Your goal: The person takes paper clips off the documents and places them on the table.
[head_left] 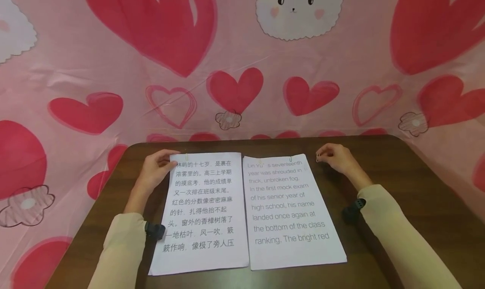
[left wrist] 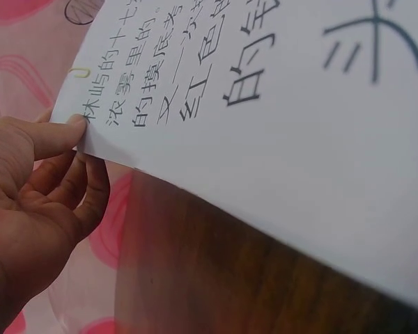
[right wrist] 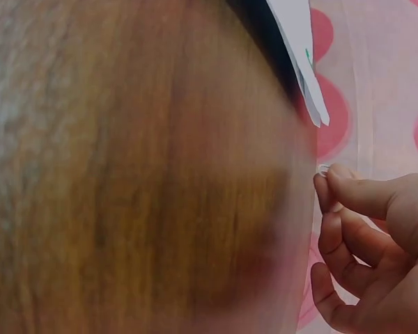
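Paper (head_left: 202,215) in Chinese print lies on the table (head_left: 390,169) with a yellow clip (head_left: 187,157) on its top edge, and the English sheets (head_left: 291,215) beside it carry a green clip (head_left: 290,158), so that fastening looks done. Not yet on any sheet is what seems, tiny as it shows, a pale clip (right wrist: 323,169), pinched by the right hand (head_left: 339,156) between thumb and forefinger, while the left hand (head_left: 155,170) clamps the paper's upper-left corner.

Both forearms (head_left: 119,249) reach forward, well apart — left hand (head_left: 154,168) pinching, right hand (head_left: 337,157) pinching too.
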`<action>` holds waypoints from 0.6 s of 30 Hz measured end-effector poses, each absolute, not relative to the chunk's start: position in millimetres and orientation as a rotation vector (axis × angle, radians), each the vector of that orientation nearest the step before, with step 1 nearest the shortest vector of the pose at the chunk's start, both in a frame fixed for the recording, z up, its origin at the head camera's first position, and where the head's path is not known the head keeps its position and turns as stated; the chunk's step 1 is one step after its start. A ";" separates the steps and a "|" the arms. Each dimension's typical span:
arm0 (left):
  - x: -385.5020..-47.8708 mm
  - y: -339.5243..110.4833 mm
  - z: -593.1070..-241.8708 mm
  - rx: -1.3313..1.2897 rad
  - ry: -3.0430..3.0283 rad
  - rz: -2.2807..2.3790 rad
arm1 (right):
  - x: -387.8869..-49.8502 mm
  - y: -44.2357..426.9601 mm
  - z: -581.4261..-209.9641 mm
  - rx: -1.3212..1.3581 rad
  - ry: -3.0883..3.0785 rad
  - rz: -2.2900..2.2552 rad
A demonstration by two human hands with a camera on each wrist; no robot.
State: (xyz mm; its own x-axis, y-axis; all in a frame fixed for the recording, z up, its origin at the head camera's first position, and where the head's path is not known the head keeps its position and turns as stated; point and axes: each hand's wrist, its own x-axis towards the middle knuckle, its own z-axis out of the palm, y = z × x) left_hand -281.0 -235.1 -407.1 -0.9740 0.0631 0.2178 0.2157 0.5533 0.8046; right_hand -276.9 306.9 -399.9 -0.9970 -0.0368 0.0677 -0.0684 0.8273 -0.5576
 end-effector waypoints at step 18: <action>-282.0 -236.0 -407.9 -0.187 -2.636 -1.417 | -281.5 307.5 -405.9 0.163 -3.004 0.819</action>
State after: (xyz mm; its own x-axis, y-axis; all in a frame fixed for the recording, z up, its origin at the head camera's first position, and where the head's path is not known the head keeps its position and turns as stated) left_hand -282.0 -236.0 -407.9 -0.9820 0.0418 0.1842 0.1767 0.5476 0.8179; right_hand -281.5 307.5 -405.9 -0.9942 -0.0946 0.0504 -0.1071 0.8566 -0.5047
